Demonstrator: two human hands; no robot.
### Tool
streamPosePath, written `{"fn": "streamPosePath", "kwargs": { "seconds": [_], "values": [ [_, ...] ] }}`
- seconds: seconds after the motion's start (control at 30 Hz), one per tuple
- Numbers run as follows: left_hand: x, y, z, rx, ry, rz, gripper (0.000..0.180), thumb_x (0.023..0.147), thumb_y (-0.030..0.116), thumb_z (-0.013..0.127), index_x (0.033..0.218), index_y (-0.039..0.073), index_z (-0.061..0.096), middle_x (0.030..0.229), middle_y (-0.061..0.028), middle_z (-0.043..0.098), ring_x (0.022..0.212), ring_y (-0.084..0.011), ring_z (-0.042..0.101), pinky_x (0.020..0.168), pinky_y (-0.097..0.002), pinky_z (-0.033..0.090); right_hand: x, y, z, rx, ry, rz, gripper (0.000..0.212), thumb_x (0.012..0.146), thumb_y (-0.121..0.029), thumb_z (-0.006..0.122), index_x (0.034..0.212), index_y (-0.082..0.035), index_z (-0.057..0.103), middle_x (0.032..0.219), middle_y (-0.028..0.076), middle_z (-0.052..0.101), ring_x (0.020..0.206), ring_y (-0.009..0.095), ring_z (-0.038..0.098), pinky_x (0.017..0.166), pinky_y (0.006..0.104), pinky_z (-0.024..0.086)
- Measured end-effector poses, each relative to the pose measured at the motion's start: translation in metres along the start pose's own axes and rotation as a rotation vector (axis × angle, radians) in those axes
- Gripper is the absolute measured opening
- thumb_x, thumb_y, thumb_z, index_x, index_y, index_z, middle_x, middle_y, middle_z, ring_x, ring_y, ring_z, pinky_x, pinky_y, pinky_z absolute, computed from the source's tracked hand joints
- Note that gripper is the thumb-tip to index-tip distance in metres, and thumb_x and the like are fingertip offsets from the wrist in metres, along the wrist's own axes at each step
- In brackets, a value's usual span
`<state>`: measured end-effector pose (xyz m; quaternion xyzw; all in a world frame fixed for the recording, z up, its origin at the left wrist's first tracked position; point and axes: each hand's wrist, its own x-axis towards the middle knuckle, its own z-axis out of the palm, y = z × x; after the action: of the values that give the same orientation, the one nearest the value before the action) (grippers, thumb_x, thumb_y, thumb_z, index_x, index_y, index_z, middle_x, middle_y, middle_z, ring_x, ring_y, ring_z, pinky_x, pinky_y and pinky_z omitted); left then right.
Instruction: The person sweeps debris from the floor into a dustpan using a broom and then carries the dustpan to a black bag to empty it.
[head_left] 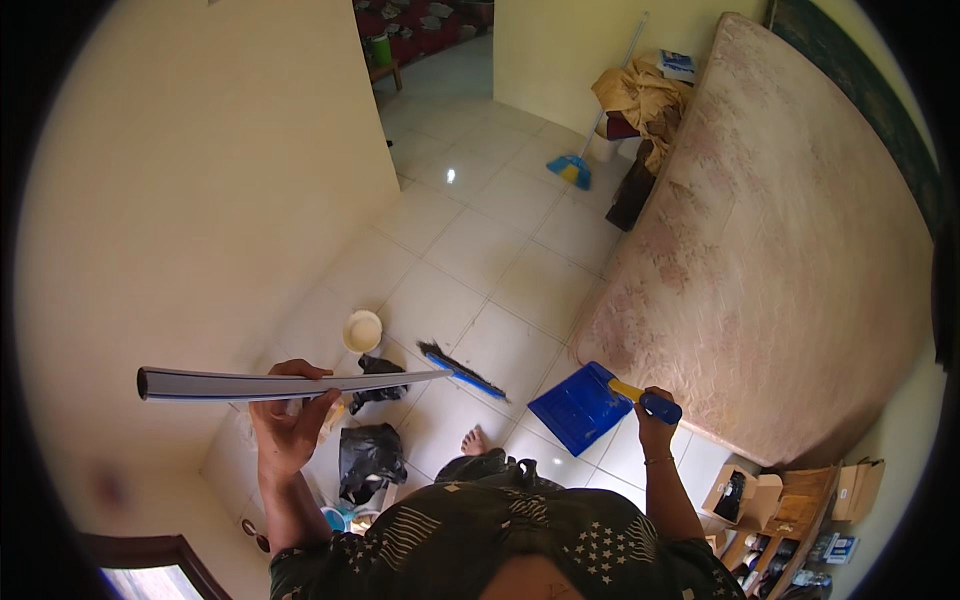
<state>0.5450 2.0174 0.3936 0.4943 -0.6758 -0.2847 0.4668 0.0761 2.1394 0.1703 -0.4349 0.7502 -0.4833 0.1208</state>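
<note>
Nearest: dark patterned shirt. Hands well apart. Left hand wrapped round the pale pole of a broom; blue head and dark bristles down at the tiled floor. Right hand clamped on the handle of a blue dustpan, right of the broom head, not touching it. Beyond: black bag, pale bucket, large mattress on its edge. Farthest: second broom, blue and yellow, upright near the wall.

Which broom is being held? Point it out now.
The dark-bristled broom, gripped in the left hand. The other, the blue-and-yellow broom, stands near the far wall, in neither hand.
</note>
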Motion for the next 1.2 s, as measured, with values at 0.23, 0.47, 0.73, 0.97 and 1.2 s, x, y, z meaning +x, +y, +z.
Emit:
{"fn": "streamPosePath", "kwargs": {
  "seconds": [0.23,0.47,0.73,0.97,1.2],
  "values": [
    [0.123,-0.043,0.028,-0.162,-0.094,-0.154,0.025,0.070,-0.013,0.063,0.091,-0.002,0.056,0.087,-0.0078,0.057,0.078,-0.0123,0.056,0.068,-0.0234,0.046,0.111,-0.053,0.109,0.049,0.098,-0.133,0.030,0.066,0.007,0.066,0.093,-0.002,0.058,0.092,0.010,0.057,0.087,0.023,0.057,0.079,0.0306,0.045],
    [0.232,-0.109,0.070,-0.027,-0.077,-0.023,0.024,0.071,-0.013,0.063,0.090,-0.002,0.055,0.087,-0.0084,0.058,0.080,-0.0126,0.056,0.069,-0.0232,0.046,0.236,-0.059,0.205,0.146,0.071,-0.172,0.027,0.067,0.007,0.065,0.092,-0.002,0.058,0.091,0.010,0.057,0.084,0.022,0.056,0.076,0.0309,0.045],
    [0.359,-0.178,0.094,0.018,0.015,-0.034,0.025,0.072,-0.014,0.061,0.092,0.000,0.054,0.089,-0.0092,0.059,0.080,-0.0127,0.056,0.070,-0.0229,0.048,0.386,-0.036,0.320,0.254,0.002,-0.077,0.026,0.067,-0.001,0.072,0.089,-0.003,0.059,0.087,0.008,0.059,0.080,0.018,0.057,0.071,0.0287,0.046],
    [0.480,-0.236,0.115,-0.050,0.141,-0.154,0.024,0.072,-0.013,0.062,0.090,0.000,0.055,0.088,-0.0095,0.059,0.079,-0.0119,0.056,0.068,-0.0222,0.047,0.508,-0.054,0.409,0.227,0.042,0.059,0.027,0.067,-0.001,0.072,0.089,-0.003,0.057,0.088,0.006,0.055,0.081,0.018,0.057,0.072,0.0286,0.046],
    [0.630,-0.274,0.161,0.004,0.066,-0.146,0.024,0.072,-0.012,0.063,0.091,0.000,0.055,0.086,-0.0076,0.058,0.077,-0.0105,0.054,0.066,-0.0214,0.044,0.615,-0.058,0.453,-0.038,0.067,-0.113,0.033,0.062,0.005,0.069,0.091,-0.006,0.058,0.089,0.008,0.052,0.083,0.023,0.056,0.075,0.0297,0.044]
  ]
}}
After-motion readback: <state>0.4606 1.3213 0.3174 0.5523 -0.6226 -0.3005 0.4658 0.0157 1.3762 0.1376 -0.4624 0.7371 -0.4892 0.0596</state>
